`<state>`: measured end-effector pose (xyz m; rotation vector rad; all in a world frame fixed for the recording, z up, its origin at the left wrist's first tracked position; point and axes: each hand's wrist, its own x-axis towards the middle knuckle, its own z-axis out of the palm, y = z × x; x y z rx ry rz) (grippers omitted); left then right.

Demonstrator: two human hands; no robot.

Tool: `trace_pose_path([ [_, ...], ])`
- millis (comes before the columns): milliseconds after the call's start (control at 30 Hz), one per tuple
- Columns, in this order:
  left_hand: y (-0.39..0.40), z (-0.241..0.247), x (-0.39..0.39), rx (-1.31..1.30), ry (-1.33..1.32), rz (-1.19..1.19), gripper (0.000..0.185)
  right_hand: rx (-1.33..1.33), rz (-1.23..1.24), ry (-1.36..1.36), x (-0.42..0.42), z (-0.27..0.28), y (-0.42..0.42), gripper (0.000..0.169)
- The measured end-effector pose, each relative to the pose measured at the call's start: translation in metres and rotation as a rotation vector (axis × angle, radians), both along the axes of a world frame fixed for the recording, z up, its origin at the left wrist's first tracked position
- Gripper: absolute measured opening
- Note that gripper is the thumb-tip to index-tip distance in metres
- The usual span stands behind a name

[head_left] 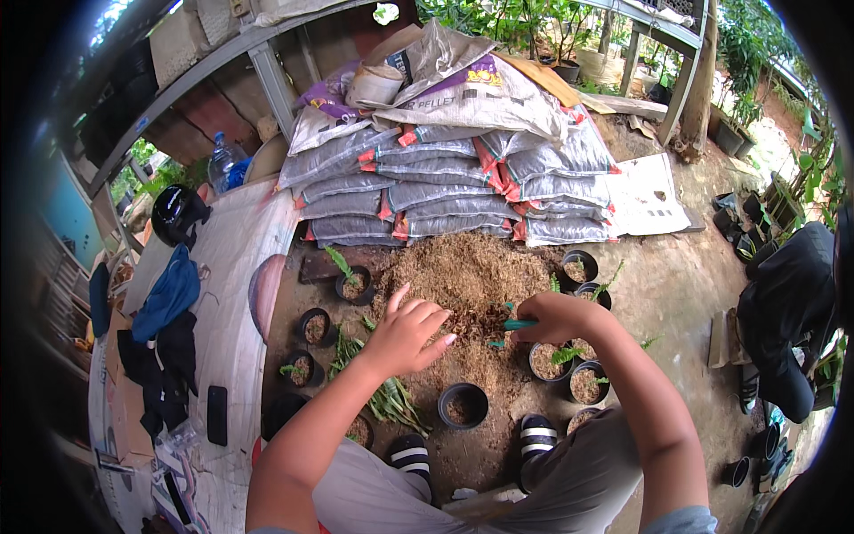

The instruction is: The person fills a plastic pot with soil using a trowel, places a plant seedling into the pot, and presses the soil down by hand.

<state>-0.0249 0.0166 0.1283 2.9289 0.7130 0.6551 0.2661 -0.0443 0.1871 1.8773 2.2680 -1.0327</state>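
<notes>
My right hand [554, 317] grips the teal handle of a small garden hand tool [519, 325], whose working end is hidden in a heap of brown, shredded potting mix [460, 270]. Over the near left side of the heap, my left hand [412, 334] hovers with spread fingers and holds nothing. A black plastic pot [464, 406] with a little mix inside stands between my feet. Beneath my left forearm lies a bunch of cut green fern plants [393, 406]. To the right of the heap, filled pots [548, 362] cluster, some with small fern seedlings.
Behind the heap rise stacked filled sacks [447, 177]. More pots [317, 328] stand at left, beside a sheet-covered platform [233, 314] bearing a black helmet [179, 213] and a phone [217, 415]. A person in dark clothes [784, 314] is at the right edge.
</notes>
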Motion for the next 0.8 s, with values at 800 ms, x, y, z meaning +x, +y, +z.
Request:
trace_pose_path([
  [800,-0.032,-0.01,0.029,-0.002,0.044,-0.145,0.037,0.016,0.188,-0.039,-0.033,-0.039,0.0,0.041],
])
